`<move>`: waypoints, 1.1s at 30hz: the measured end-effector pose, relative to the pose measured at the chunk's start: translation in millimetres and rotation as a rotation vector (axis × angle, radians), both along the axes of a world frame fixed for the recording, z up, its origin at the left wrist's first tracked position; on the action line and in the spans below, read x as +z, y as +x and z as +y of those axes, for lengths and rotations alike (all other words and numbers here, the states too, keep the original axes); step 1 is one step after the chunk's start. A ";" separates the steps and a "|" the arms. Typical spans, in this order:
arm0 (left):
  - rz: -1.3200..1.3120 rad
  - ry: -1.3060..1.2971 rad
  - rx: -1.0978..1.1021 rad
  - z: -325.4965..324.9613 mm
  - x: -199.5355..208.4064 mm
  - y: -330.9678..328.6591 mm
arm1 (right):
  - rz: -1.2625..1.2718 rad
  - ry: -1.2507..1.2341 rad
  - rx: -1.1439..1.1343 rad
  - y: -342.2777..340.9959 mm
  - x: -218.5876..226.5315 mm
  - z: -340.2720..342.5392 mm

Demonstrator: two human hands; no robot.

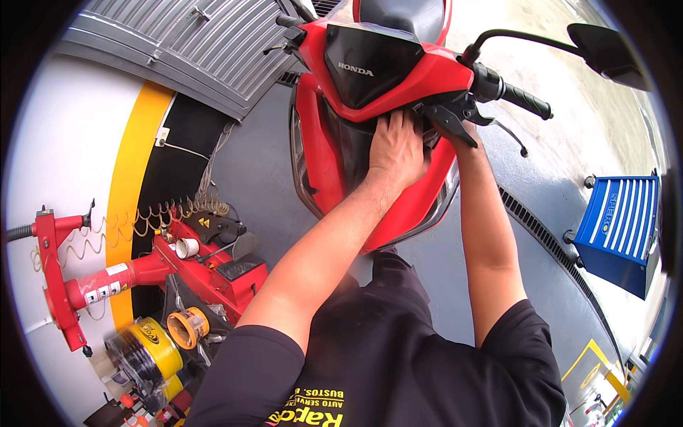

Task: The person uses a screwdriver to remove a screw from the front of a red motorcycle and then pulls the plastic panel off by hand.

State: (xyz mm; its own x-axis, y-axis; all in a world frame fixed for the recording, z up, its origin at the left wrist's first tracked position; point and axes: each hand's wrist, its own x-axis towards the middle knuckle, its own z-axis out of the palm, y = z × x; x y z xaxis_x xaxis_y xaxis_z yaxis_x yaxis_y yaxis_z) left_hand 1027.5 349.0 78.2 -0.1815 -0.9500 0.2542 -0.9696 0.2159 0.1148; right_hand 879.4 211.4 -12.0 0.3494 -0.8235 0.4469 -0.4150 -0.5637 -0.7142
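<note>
A red and black scooter (437, 75) faces me. Its glossy dark windscreen panel (370, 85) sits above the red front cowl. My left hand (400, 151) reaches up against the front, back of the hand toward me. Its fingers are stretched out, and their tips disappear under the cowl's lower edge; anything they touch in there is hidden. Behind the black handlebar cover (449, 122) my right hand (470, 135) is mostly out of sight, with only a bit near the wrist showing. Beside it are the brake lever (510, 135) and the black handlebar grip (528, 99).
At left stands a red workshop machine (213, 274) with a coiled hose (142, 220). A yellow and black reel (153, 345) is below it. A blue tool cabinet (617, 228) stands right, past a floor drain grate (544, 238). The mirror (608, 53) juts out at upper right.
</note>
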 end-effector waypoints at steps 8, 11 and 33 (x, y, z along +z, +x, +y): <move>0.305 -0.234 -0.154 45.7 6.1 112.9 | 0.349 -0.357 -0.100 20.7 59.0 56.2; 0.509 -0.476 0.065 -3.3 8.6 188.2 | 0.354 -0.326 -0.150 31.6 63.5 73.1; 0.209 -0.283 -0.092 -136.1 32.4 293.1 | 0.573 -0.052 -0.425 147.6 80.4 234.1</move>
